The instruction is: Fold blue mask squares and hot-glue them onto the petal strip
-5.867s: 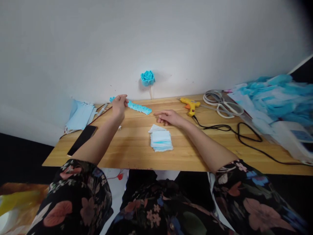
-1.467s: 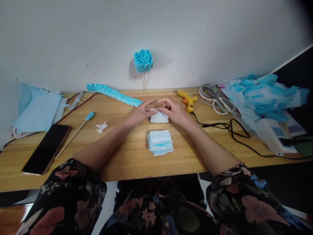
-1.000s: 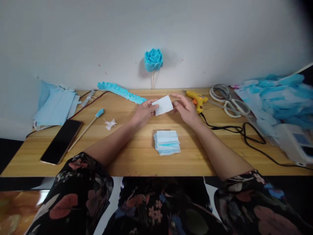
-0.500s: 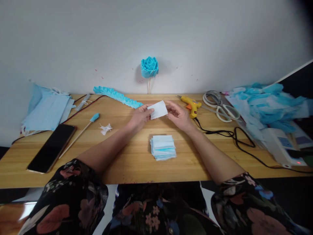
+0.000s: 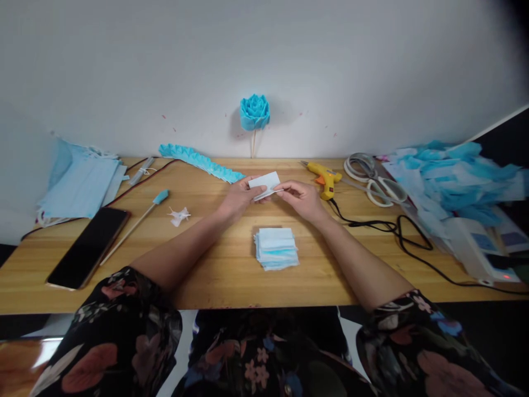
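A small white piece of mask fabric is held up between my two hands. My left hand grips it by its left side, thumb on top. At its lower right, my right hand pinches the edge, which looks folded over there. Nearer to me lies a stack of white and light-blue fabric pieces. Just beyond my left hand runs a row of pleated blue fabric pieces. A blue fabric rose on a stick stands upright by the wall.
Left are face masks, a black phone, a blue-tipped stick and a white scrap. Right are a yellow glue gun with a looping cord, scissors, blue-white fabric scraps and a white power strip.
My right hand has moved from behind the white piece to its lower right edge and now pinches it. The lower edge has turned up. My left hand keeps its hold.
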Demonstrator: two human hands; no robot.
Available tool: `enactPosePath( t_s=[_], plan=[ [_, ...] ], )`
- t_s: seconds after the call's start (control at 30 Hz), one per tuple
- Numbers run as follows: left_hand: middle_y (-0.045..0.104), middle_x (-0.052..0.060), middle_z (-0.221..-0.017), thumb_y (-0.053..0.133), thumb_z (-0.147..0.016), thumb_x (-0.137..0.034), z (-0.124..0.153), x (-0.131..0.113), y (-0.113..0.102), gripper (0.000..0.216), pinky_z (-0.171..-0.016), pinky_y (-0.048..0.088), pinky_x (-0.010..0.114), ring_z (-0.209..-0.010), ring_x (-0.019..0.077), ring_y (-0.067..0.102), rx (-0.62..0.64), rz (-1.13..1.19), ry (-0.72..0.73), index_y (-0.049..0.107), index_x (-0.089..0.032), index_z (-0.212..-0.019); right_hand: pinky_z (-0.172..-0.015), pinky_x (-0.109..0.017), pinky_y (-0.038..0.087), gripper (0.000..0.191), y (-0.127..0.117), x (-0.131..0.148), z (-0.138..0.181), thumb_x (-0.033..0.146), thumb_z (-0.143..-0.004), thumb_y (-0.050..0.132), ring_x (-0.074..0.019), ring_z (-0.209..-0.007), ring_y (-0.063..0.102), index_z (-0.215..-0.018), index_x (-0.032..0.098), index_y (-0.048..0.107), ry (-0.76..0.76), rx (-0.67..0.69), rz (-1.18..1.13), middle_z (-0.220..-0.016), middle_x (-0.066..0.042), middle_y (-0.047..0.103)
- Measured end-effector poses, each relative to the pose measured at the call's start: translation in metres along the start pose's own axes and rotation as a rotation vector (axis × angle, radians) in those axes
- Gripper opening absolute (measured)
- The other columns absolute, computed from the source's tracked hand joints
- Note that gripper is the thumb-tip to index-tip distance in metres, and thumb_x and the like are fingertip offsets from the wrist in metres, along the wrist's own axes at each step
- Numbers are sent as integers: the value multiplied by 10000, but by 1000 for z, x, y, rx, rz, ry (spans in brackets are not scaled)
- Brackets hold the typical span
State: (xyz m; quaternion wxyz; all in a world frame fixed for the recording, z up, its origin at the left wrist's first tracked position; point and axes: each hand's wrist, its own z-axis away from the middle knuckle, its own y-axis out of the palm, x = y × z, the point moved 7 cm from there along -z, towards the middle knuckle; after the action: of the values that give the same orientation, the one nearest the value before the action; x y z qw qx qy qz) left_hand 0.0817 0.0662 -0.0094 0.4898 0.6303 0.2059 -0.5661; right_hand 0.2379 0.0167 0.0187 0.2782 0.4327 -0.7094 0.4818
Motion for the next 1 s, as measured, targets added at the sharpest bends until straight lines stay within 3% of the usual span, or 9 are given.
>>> enactPosePath(
  t_s=[0.1, 0.17, 0.27, 0.33, 0.4, 0.53, 0.77, 0.87, 1.0],
  plan=[
    [739, 43, -813, 745, -767, -144, -1, 2, -5, 343, -652, 542, 268, -641, 143, 687, -56, -47, -2, 620, -114, -1085, -666, -301, 520, 203, 1, -2, 0, 379, -848, 690, -165, -721, 666, -945, 218, 767, 7, 4, -20, -889, -40, 780],
    [751, 57, -916, 706, -772, -119, -1, -1, -8, 333, -712, 557, 286, -700, 143, 690, -106, -128, 44, 636, -121, -1097, -725, -320, 544, 309, 0, -4, 0, 427, -858, 686, -187, -818, 696, -1093, 231, 727, 25, -12, -85, -976, -55, 779],
    [738, 71, -1134, 671, -757, -74, 4, -18, -7, 358, -855, 540, 291, -932, 173, 695, -135, -329, 232, 684, -156, -1106, -828, -356, 566, 545, 0, -6, -1, 545, -895, 624, -216, -991, 711, -1360, 265, 563, 68, -2, -238, -1122, -77, 756],
    [728, 64, -1181, 652, -759, -60, 10, -28, -2, 401, -946, 507, 299, -1045, 193, 676, -120, -453, 346, 703, -187, -1136, -870, -373, 568, 630, 3, -4, -1, 588, -876, 631, -227, -1050, 703, -1405, 266, 511, 72, 39, -272, -1168, -85, 736],
    [739, 49, -1115, 640, -771, -60, 17, -33, 4, 454, -1014, 471, 317, -1047, 197, 669, -93, -531, 397, 701, -220, -1192, -889, -384, 562, 549, 2, 4, 0, 535, -832, 703, -232, -1043, 696, -1288, 250, 595, 32, 44, -191, -1146, -81, 732],
    [723, 42, -1047, 674, -745, -55, 24, -35, 10, 618, -1024, 449, 317, -991, 192, 638, -45, -566, 455, 637, -262, -1325, -920, -423, 528, 47, -5, 35, 1, 290, -866, 653, -224, -944, 682, -861, 248, 673, -186, -60, 66, -955, -47, 746],
    [666, 97, -1224, 733, -779, -162, 21, -35, 6, 712, -922, 472, 288, -1028, 192, 611, -42, -573, 526, 503, -262, -1446, -925, -440, 498, 153, -12, 69, 9, 134, -878, 637, -223, -985, 676, -867, 281, 681, -516, -147, 178, -1008, -25, 761],
    [691, 87, -1179, 761, -761, -174, 21, -38, 8, 610, -919, 473, 297, -1026, 201, 621, -34, -578, 536, 608, -247, -1348, -930, -441, 505, 146, -10, 62, 8, 145, -882, 623, -227, -991, 683, -865, 278, 682, -475, -120, 163, -1006, -23, 765],
    [740, 64, -1016, 743, -796, -210, 22, -39, 13, 187, -916, 467, 296, -983, 202, 637, -10, -586, 490, 771, -211, -981, -856, -397, 549, 33, -9, 36, 4, 253, -875, 651, -216, -880, 702, -882, 252, 684, -217, -125, 118, -906, -29, 759]
  ],
)
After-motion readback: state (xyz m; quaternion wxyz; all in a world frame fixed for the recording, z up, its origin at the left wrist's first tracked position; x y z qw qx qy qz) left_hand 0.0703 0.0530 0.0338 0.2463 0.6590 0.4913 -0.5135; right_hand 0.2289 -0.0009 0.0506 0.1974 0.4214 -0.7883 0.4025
